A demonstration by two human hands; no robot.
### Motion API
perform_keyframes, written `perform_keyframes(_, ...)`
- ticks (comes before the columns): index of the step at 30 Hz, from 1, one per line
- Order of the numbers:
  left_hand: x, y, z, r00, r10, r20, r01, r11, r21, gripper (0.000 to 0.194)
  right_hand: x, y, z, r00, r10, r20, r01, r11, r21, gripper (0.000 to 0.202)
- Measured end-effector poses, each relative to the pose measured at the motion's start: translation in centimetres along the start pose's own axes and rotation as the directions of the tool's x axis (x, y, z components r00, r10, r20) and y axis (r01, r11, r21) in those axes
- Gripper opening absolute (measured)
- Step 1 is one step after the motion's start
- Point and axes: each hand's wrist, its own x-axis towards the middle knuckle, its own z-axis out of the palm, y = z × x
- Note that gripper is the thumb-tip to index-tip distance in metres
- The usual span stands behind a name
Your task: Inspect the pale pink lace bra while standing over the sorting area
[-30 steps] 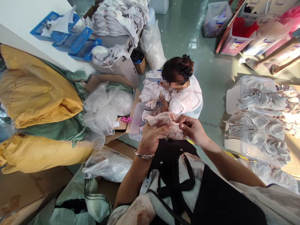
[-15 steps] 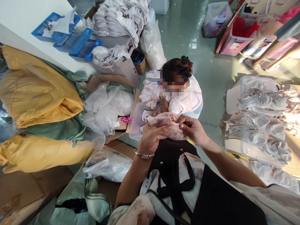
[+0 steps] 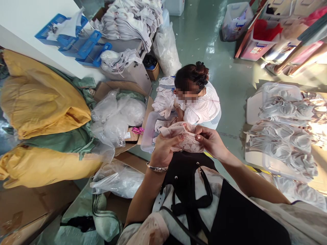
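A pale pink lace bra (image 3: 190, 143) is stretched between my two hands in front of my body. My left hand (image 3: 165, 146) is closed on its left part, the thumb lying over the band. The thumb and fingers of my right hand (image 3: 208, 139) pinch its right edge. Parts of the bra are hidden under my fingers. Just beyond it is a clear plastic bin (image 3: 149, 134) with pale garments inside and beside it.
A co-worker (image 3: 201, 98) crouches close ahead, arms toward the bin. Open cardboard boxes with plastic bags (image 3: 133, 109) and yellow sacks (image 3: 46, 98) lie to the left. On the right are trays of stacked grey bras (image 3: 283, 132). Storage bins (image 3: 263, 39) stand at the back right.
The co-worker's head has tilted slightly. My hands and the bra have barely moved.
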Motion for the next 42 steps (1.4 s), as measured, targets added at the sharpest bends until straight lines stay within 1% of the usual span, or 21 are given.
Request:
perform_keyframes(3,0.1,0.0,0.1,1.0,0.011,-0.023,-0.011,1.0,-0.002,0.039,-0.1,0.0,0.0,1.0,0.009,-0.002,-0.009,1.0,0.011,0.032)
perform_keyframes(6,0.1,0.1,0.2,0.999,-0.003,-0.042,0.003,1.0,-0.007,0.039,-0.1,0.0,0.1,1.0,0.007,-0.01,-0.007,1.0,0.002,0.034)
perform_keyframes(13,-0.1,0.2,0.2,0.999,-0.013,-0.033,0.013,1.0,-0.014,0.04,0.0,-0.2,0.2,1.0,0.007,-0.003,-0.007,1.0,0.001,0.032)
perform_keyframes(19,-0.1,0.1,0.1,0.997,0.001,-0.08,0.0,1.0,0.007,0.04,0.1,-0.3,0.2,1.0,0.004,-0.008,-0.004,1.0,-0.006,0.034)
perform_keyframes(24,0.0,0.1,0.1,0.997,-0.006,-0.074,0.006,1.0,0.005,0.041,0.0,-0.2,0.2,0.999,0.029,-0.022,-0.029,1.0,-0.004,0.037)
perform_keyframes(28,0.2,-0.4,-0.1,0.993,0.064,-0.095,-0.061,0.997,0.038,0.04,-0.2,-0.8,0.4,0.995,0.096,-0.028,-0.097,0.995,-0.004,0.037)
perform_keyframes(30,0.3,-0.7,-0.2,0.992,0.095,-0.087,-0.092,0.995,0.044,0.039,-0.2,-1.4,0.8,0.992,0.127,-0.026,-0.127,0.992,-0.019,0.039)
perform_keyframes(32,0.4,-0.9,-0.2,0.992,0.102,-0.071,-0.099,0.994,0.037,0.039,-0.3,-2.0,1.5,0.989,0.14,-0.039,-0.141,0.99,-0.021,0.04)
perform_keyframes(34,0.4,-1.0,-0.1,0.993,0.1,-0.059,-0.099,0.995,0.027,0.041,-0.3,-2.4,2.1,0.984,0.161,-0.073,-0.159,0.987,0.024,0.039)
perform_keyframes(36,0.3,-0.9,0.0,0.994,0.099,-0.056,-0.098,0.995,0.016,0.041,-0.3,-2.6,2.5,0.974,0.204,-0.099,-0.19,0.973,0.131,0.036)
perform_keyframes(39,0.3,-0.6,0.2,0.996,0.082,-0.047,-0.082,0.997,0.002,0.037,-0.3,-2.8,2.9,0.955,0.29,-0.058,-0.257,0.909,0.327,0.032)
perform_keyframes(42,0.2,-0.3,0.4,0.997,0.05,-0.058,-0.05,0.999,0.003,0.038,-0.2,-3.0,3.0,0.929,0.37,-0.006,-0.326,0.827,0.459,0.03)
